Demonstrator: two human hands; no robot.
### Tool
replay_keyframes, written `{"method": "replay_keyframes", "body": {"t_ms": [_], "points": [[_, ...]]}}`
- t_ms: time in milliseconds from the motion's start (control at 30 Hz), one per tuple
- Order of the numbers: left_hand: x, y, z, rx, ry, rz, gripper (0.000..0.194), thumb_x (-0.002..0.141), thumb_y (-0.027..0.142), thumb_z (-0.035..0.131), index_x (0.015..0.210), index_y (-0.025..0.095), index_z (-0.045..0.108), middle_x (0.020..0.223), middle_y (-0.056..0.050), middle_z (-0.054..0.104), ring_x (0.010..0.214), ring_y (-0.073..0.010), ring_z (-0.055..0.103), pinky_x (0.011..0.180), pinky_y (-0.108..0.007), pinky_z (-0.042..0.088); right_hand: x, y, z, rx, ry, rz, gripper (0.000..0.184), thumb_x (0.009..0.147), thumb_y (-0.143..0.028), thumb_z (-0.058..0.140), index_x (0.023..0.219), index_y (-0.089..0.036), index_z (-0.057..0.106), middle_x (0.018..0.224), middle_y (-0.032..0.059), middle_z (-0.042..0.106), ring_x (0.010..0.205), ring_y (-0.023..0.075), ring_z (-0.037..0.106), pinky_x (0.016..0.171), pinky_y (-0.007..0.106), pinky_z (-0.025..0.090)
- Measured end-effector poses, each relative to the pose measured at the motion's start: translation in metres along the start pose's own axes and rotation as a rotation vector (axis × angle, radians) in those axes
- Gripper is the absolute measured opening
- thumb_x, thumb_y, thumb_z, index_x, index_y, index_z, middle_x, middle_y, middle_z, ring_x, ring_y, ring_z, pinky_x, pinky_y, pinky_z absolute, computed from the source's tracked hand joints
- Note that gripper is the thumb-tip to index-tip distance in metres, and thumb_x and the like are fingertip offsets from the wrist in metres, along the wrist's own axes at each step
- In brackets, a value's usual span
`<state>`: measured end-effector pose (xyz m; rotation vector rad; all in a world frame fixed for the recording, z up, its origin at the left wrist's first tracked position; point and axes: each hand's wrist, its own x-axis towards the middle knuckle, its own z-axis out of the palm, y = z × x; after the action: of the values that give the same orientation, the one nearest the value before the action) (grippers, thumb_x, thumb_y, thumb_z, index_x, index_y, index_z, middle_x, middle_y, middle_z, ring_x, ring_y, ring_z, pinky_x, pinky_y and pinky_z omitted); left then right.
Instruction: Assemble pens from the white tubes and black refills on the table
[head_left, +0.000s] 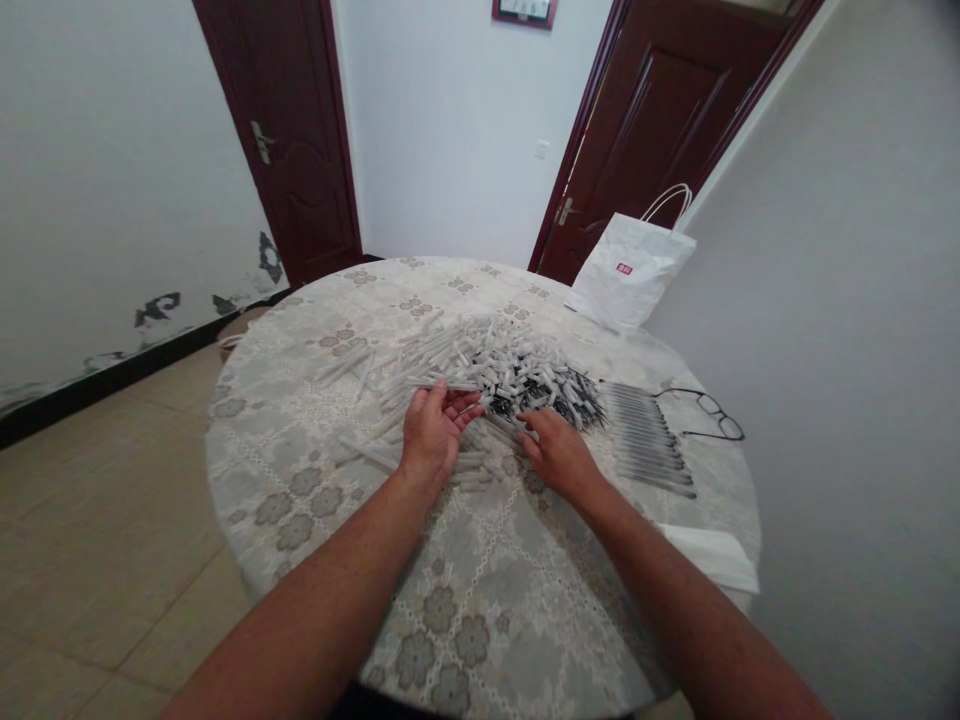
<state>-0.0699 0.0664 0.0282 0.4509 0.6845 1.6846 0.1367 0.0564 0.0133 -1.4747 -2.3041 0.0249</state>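
My left hand (435, 430) is closed on a pale translucent pen barrel (450, 386), its thumb along the tube and its fingers curled below. My right hand (556, 450) is at the near edge of the pile, fingers bent into a pinch; anything between the fingertips is too small to make out. Beyond both hands lies a heap of white pen caps (510, 355) mixed with dark pen refills (581, 395). Loose pen barrels (431, 350) are spread to the left of the heap, and more barrels (472, 472) lie beside my left wrist.
A neat row of dark pens (652, 440) lies right of the heap, with eyeglasses (709, 405) beyond it. A white paper bag (634, 270) stands at the table's back right. A folded white sheet (709, 556) is near my right forearm. Patterned cloth (457, 610) covers the round table.
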Motion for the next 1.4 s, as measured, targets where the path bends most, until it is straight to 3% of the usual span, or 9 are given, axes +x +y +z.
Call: {"method": "replay_keyframes", "body": {"t_ms": [467,933,1167,1400], "points": [[-0.002,0.000,0.001,-0.005,0.030,-0.009,0.024,0.082,0.035,0.067,0.087,0.019,0.049,0.075,-0.001,0.068,0.066,-0.0170,0.069,0.058,-0.029,0.057,0.041,-0.039,0.014,-0.278,-0.005,0.081,0.025,0.096,-0.035,0.058,0.116,-0.024,0.067,0.106,0.0092,0.060,0.082,0.0198,0.062,0.065,0.028,0.041],[-0.002,-0.003,0.000,-0.013,0.016,-0.027,0.029,0.081,0.039,0.069,0.087,0.018,0.050,0.074,-0.001,0.066,0.065,-0.0156,0.069,0.055,-0.025,0.055,0.008,-0.041,0.012,-0.205,-0.013,0.072,0.016,0.093,-0.030,0.055,0.099,-0.021,0.066,0.099,0.0076,0.059,0.084,0.0185,0.058,0.068,0.026,0.040],[-0.005,-0.003,0.002,0.029,-0.008,-0.049,0.030,0.081,0.040,0.071,0.089,0.018,0.051,0.077,-0.002,0.068,0.066,-0.0158,0.070,0.055,-0.024,0.056,-0.002,-0.017,-0.001,0.057,0.135,0.011,0.012,0.088,-0.023,0.050,0.082,-0.020,0.061,0.085,0.0056,0.059,0.084,0.0201,0.056,0.075,0.029,0.042],[-0.014,-0.009,0.004,0.095,-0.133,-0.177,0.028,0.085,0.038,0.069,0.096,0.018,0.053,0.089,-0.008,0.072,0.078,-0.0230,0.075,0.061,-0.031,0.060,-0.007,0.001,-0.010,0.534,0.269,0.258,0.030,0.095,-0.033,0.046,0.072,-0.020,0.060,0.067,0.0000,0.057,0.070,0.0177,0.055,0.064,0.027,0.040]]}}
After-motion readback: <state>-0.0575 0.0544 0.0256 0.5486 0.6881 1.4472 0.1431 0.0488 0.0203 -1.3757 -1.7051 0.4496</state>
